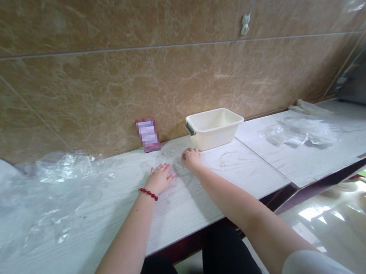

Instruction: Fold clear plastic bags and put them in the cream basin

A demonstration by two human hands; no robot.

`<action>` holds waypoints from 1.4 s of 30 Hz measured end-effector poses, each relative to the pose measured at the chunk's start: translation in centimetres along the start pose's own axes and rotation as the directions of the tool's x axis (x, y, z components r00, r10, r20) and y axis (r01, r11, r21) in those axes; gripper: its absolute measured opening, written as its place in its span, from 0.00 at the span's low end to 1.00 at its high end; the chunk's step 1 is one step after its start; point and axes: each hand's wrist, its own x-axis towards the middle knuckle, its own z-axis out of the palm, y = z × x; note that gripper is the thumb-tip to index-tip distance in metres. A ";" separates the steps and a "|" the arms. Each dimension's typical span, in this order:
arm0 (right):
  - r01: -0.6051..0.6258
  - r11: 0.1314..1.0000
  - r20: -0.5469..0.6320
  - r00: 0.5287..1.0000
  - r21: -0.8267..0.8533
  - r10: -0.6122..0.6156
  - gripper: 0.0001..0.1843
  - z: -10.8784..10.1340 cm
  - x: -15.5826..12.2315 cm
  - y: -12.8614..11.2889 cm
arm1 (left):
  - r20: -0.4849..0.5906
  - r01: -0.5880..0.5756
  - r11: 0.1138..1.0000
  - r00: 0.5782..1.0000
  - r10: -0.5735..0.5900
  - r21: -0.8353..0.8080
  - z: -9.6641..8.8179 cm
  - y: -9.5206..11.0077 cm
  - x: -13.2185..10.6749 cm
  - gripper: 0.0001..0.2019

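My left hand [160, 177] lies flat on the white wood-grain table [186, 213], fingers spread, with nothing in it. A red bead bracelet [148, 194] circles that wrist. Just right of it, my right hand [191, 158] rests on the table with its fingers curled in; whether anything is inside them is hidden. Right behind this hand stands a cream plastic bin [218, 137], with a grey handle clip [189, 129] on its left end. I cannot tell if the hand touches the bin. A dark red card [148, 135] with a blurred face leans upright against the wall behind my left hand.
Crumpled clear plastic bags [52, 194] spread over the table's left side. More clear bags [300, 132] lie at the right, near a pale folded item [309, 108]. A brown marble-patterned wall [113, 92] runs along the back edge. A small white hook [245, 24] is on it.
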 end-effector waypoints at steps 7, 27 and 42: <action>0.129 0.973 -0.036 0.992 0.192 -0.125 0.13 -0.7 0.4 -0.3 | -0.239 0.092 0.919 0.951 -0.195 -0.383 0.0 0.1 0.6 0.18; 0.242 0.698 0.098 0.907 0.674 -0.409 0.18 -0.6 -0.4 -1.1 | 0.030 0.146 0.181 0.852 -0.523 -0.973 0.8 -0.3 2.1 0.21; 0.521 0.781 0.026 0.826 0.343 -0.563 0.12 -1.5 0.5 0.1 | -0.329 0.259 0.947 0.892 -0.311 -0.191 -0.3 -1.5 1.1 0.14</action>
